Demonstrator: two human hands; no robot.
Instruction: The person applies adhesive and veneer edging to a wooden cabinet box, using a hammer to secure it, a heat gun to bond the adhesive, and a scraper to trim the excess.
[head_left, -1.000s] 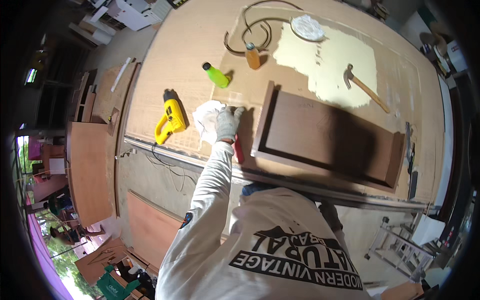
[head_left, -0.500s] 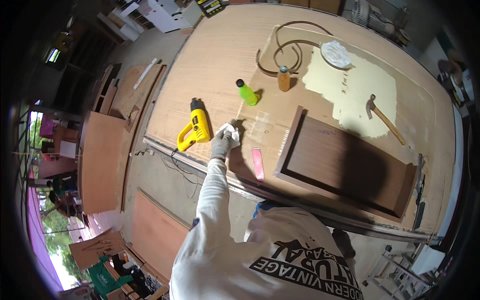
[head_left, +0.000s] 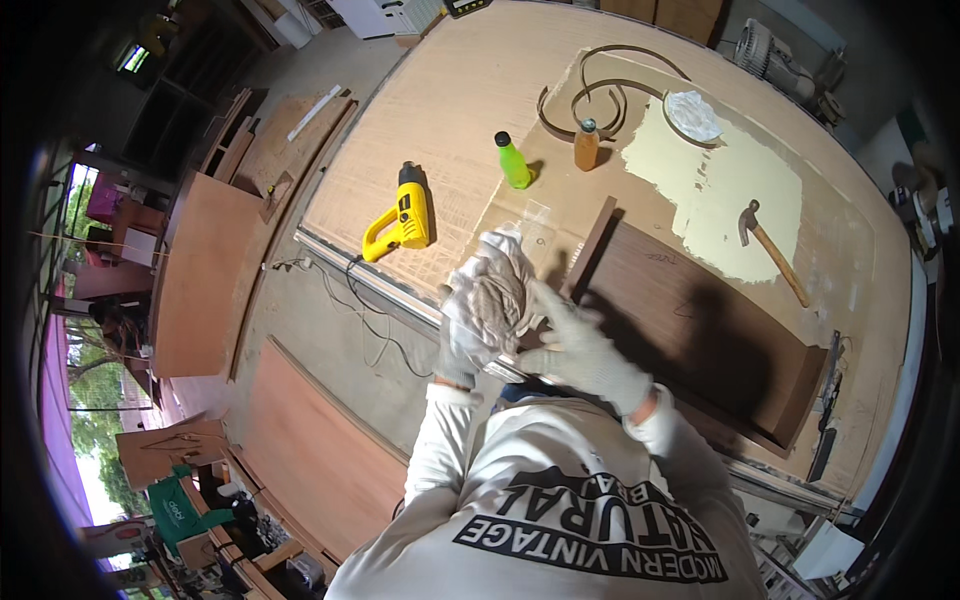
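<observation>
A crumpled white and greyish-brown rag (head_left: 490,295) is up in front of me, over the table's near edge. My left hand (head_left: 455,355), in a grey glove, is closed on its left side, with the fingers mostly hidden by the cloth. At the rag's right side is my right hand (head_left: 590,355), gloved too, fingers spread; whether the fingertips touch the cloth I cannot tell. Right of it, a dark brown shallow wooden tray-like box (head_left: 655,257) lies on the table, partly behind my hand and arm. A yellow heat gun (head_left: 408,215) rests to the left.
A green bottle (head_left: 513,165) and an amber bottle (head_left: 586,148) stand mid-table. Brown edging strips (head_left: 575,112) curl behind them, near a white crumpled wad (head_left: 692,116). A hammer (head_left: 775,250) lies on a cream-coated patch. The heat gun's cord (head_left: 375,322) hangs off the left edge.
My left hand has lifted the rag off the table toward me, and it now looks larger and unfolded. My right hand has come up from my side to the rag. The pink strip is now hidden.
</observation>
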